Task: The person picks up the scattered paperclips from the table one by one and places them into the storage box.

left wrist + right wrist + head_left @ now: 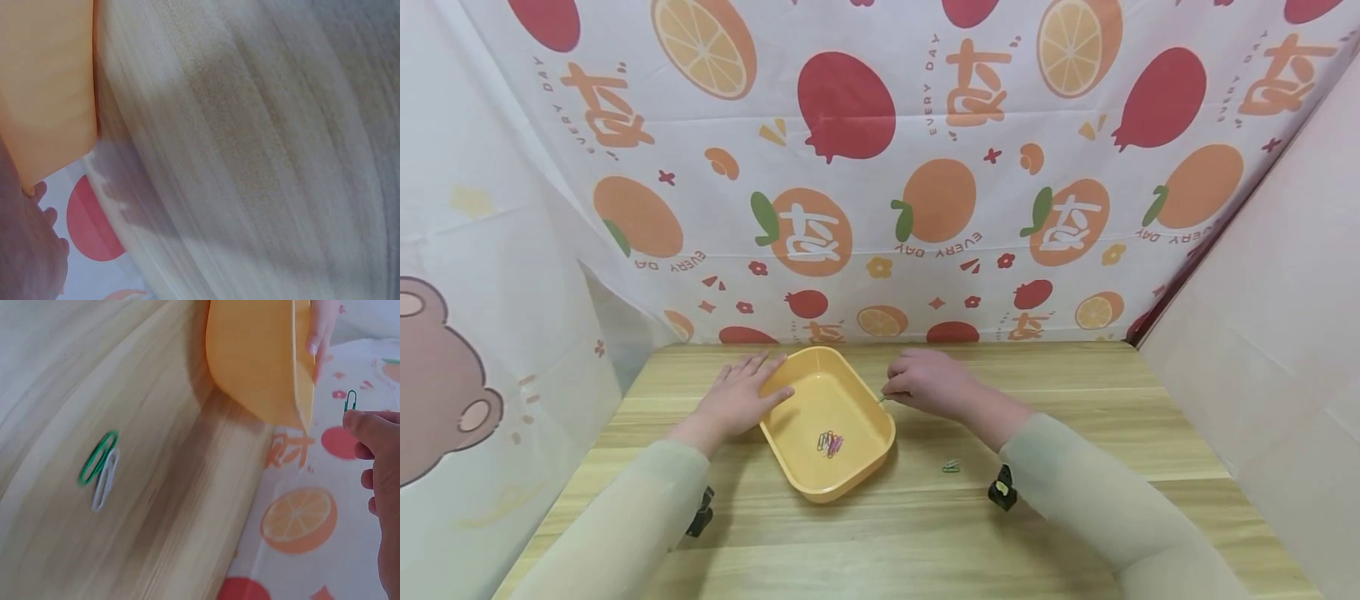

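Observation:
A yellow-orange plastic tray (808,483) sits at an angle on the table, with a small heap of paper clips (830,443), some pink, lying inside it. My left hand (741,396) rests on the tray's left rim, fingers spread and thumb reaching over the inside. Just past the right rim, my right hand (928,383) pinches a green paper clip (351,400) between thumb and forefinger, its loop pointing out. In the right wrist view, a green paper clip (98,457) and a white paper clip (105,480) lie overlapping on the table, to the right of the tray.
The wood-grain table (760,550) runs back to a fruit-printed cloth (880,200) hung behind it. White cloth sheets hang at the left (445,200) and right (1285,317). A small black device (1002,489) is strapped at the right wrist.

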Action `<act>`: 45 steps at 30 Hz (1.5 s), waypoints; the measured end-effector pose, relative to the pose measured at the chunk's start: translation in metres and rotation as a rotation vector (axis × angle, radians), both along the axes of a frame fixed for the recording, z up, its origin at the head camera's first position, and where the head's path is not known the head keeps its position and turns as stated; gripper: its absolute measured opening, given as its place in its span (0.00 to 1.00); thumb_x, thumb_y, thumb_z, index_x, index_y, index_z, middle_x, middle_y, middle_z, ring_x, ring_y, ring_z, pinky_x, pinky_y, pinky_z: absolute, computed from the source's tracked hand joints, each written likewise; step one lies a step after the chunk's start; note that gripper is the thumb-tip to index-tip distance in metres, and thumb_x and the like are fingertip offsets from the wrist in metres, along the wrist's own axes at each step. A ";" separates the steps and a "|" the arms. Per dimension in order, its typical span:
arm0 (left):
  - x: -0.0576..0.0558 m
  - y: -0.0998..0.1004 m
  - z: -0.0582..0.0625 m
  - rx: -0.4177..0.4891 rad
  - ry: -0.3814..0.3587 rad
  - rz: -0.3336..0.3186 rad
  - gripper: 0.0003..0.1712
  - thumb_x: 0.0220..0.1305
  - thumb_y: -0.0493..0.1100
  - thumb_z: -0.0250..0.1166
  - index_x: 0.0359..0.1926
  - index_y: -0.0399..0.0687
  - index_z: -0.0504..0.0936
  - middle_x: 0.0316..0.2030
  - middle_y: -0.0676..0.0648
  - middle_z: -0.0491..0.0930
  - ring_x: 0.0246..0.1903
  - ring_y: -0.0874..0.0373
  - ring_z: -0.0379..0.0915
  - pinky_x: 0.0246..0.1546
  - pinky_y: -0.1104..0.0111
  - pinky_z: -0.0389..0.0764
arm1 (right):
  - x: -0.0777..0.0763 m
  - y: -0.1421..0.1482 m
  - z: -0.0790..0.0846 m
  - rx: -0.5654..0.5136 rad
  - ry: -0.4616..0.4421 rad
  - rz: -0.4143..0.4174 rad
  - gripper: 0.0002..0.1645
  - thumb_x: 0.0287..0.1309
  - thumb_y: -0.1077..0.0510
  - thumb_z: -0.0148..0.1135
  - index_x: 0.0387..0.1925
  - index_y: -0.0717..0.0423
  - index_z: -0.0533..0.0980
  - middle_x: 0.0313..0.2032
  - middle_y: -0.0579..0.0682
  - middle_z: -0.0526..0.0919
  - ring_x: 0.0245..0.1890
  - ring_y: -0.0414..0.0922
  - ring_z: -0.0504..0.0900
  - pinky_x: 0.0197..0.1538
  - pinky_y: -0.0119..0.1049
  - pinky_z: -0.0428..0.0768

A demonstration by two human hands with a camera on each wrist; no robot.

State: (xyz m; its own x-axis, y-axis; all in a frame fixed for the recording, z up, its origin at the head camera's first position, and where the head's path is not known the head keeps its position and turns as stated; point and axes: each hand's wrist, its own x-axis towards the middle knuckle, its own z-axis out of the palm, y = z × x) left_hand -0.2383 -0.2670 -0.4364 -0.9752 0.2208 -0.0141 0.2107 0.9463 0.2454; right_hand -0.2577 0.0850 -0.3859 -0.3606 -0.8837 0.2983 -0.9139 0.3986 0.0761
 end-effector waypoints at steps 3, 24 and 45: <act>-0.001 -0.001 -0.001 0.000 0.003 0.002 0.44 0.72 0.68 0.48 0.78 0.51 0.52 0.76 0.34 0.45 0.73 0.31 0.39 0.70 0.36 0.35 | 0.000 -0.015 -0.001 0.004 0.026 0.054 0.05 0.61 0.53 0.69 0.38 0.43 0.88 0.33 0.39 0.82 0.35 0.39 0.76 0.39 0.31 0.78; -0.004 -0.002 -0.004 -0.003 0.011 0.008 0.44 0.71 0.71 0.46 0.78 0.53 0.53 0.76 0.35 0.47 0.74 0.32 0.39 0.71 0.37 0.35 | -0.002 -0.084 -0.023 0.279 0.153 0.150 0.08 0.63 0.52 0.64 0.28 0.37 0.84 0.31 0.38 0.77 0.33 0.40 0.72 0.35 0.30 0.72; -0.001 -0.001 -0.004 0.008 0.010 0.005 0.43 0.72 0.67 0.49 0.78 0.52 0.53 0.76 0.34 0.47 0.74 0.31 0.39 0.70 0.36 0.35 | -0.006 -0.101 -0.042 0.432 0.014 0.044 0.04 0.60 0.43 0.68 0.35 0.29 0.87 0.33 0.34 0.74 0.38 0.39 0.68 0.41 0.33 0.66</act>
